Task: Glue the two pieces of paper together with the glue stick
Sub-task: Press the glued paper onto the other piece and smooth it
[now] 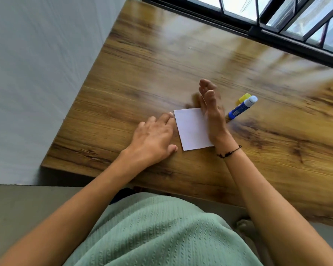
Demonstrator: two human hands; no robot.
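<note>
Both hands' straight fingers [169, 117] flank the paper [192, 129], glue stick [242, 108] lying beyond the right.

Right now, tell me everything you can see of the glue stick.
The glue stick is a blue tube with a white and yellow label and a white rounded end pointing away from the person. It looks like plastic. It lies on its side on the wooden table, angled, to the right of the white paper. A yellow piece, possibly its cap, lies right beside its far end. Neither hand touches it; the right hand, standing on edge, is between it and the paper.
</note>
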